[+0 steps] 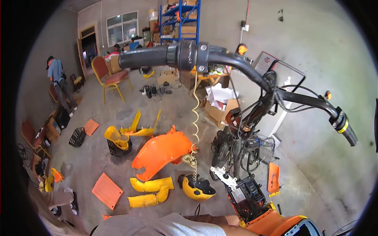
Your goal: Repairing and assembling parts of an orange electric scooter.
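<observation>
Right up close, grey clothing (157, 226) fills the lower edge, a strip of bare skin (232, 221) beside it, and neither the left hand nor the right hand shows, so whether they're spread, pressed together or pinching something, I cannot tell! Here's the scooter (252, 194), ahead and to the right of the body, its orange bodywork (275, 224) just beside that skin; its exact place relative to the hands can't be read. Up across the view sweeps the handlebar (246, 70), nobody visibly gripping it, so the frame presumably holds it up. A coiled cord (195, 118) dangles, seemingly under its own weight. Onto the floor: a yellow helmet-shaped shell (199, 194) lies hollow side up, two yellow strips (151, 192) beside it, and a big curved orange panel (163, 149) just beyond, all spread apart, perhaps so each piece can be picked out easily. Left of them, a flat orange panel (107, 191); another person's trouser leg (59, 196) stands farther left. Beyond, a yellow cover (115, 133) sits over a black basket (118, 149), likely propped by it. Farther out, a red chair (100, 67), a person in a blue shirt (56, 70) facing downward, and blue shelving (181, 21) stacked with boxes.
</observation>
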The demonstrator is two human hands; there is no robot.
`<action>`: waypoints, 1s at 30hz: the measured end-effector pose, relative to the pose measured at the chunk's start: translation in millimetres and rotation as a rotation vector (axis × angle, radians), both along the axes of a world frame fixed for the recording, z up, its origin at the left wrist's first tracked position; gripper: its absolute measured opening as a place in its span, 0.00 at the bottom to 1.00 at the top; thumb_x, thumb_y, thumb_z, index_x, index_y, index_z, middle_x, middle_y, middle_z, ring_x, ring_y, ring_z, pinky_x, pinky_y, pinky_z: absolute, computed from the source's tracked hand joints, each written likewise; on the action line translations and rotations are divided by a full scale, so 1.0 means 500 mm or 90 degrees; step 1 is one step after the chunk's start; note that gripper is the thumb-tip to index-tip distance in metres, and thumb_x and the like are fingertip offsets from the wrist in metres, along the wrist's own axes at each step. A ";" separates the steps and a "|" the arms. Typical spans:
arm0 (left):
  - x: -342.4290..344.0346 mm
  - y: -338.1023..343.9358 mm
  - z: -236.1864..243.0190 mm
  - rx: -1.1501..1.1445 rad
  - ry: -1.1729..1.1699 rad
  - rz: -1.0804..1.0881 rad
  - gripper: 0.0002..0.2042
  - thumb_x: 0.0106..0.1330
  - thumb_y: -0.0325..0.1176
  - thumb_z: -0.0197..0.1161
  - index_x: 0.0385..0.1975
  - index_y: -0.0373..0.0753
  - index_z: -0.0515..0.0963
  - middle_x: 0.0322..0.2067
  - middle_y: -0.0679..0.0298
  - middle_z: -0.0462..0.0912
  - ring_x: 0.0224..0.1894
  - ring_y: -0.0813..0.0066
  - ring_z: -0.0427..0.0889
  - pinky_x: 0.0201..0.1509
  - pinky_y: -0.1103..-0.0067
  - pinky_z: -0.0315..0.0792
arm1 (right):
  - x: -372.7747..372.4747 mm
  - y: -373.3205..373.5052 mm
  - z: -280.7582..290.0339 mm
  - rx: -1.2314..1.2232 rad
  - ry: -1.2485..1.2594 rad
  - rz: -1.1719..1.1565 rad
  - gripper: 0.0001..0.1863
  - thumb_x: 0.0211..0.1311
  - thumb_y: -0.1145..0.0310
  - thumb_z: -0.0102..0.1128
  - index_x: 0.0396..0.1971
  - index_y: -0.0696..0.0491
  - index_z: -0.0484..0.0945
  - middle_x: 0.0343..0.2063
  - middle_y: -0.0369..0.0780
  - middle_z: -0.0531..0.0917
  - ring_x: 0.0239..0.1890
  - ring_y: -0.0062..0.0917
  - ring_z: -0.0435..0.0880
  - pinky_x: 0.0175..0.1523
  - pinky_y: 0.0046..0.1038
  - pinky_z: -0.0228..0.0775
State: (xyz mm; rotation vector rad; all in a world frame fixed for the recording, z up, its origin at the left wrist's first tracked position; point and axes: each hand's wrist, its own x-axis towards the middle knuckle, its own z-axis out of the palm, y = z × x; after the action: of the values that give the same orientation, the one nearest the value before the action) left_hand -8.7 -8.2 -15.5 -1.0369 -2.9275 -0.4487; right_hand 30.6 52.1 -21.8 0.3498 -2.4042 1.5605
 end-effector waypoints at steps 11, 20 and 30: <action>0.018 -0.012 0.031 -0.013 0.002 0.019 0.34 0.52 0.72 0.71 0.43 0.47 0.87 0.35 0.57 0.92 0.39 0.54 0.93 0.41 0.62 0.83 | -0.007 0.022 -0.036 -0.015 -0.049 0.045 0.22 0.83 0.57 0.50 0.40 0.57 0.88 0.31 0.46 0.90 0.27 0.38 0.85 0.31 0.37 0.76; 0.032 -0.021 0.058 -0.034 -0.026 0.019 0.33 0.53 0.70 0.71 0.46 0.46 0.87 0.37 0.57 0.93 0.42 0.53 0.93 0.45 0.62 0.84 | -0.002 0.037 -0.065 -0.032 -0.101 0.068 0.22 0.82 0.56 0.50 0.41 0.56 0.88 0.30 0.47 0.90 0.25 0.38 0.85 0.29 0.37 0.75; 0.033 -0.019 0.056 -0.030 -0.017 0.037 0.33 0.52 0.70 0.72 0.45 0.48 0.88 0.37 0.58 0.92 0.44 0.54 0.92 0.46 0.61 0.84 | 0.086 0.171 -0.253 -0.090 -0.320 0.034 0.22 0.82 0.54 0.51 0.42 0.56 0.89 0.29 0.48 0.90 0.22 0.37 0.84 0.26 0.37 0.73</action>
State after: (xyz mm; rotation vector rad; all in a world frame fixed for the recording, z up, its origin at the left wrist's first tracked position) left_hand 8.0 -17.8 12.6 -0.9556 -2.9958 -0.3973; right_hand 73.4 137.6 -148.1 -0.0141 -2.6266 2.0288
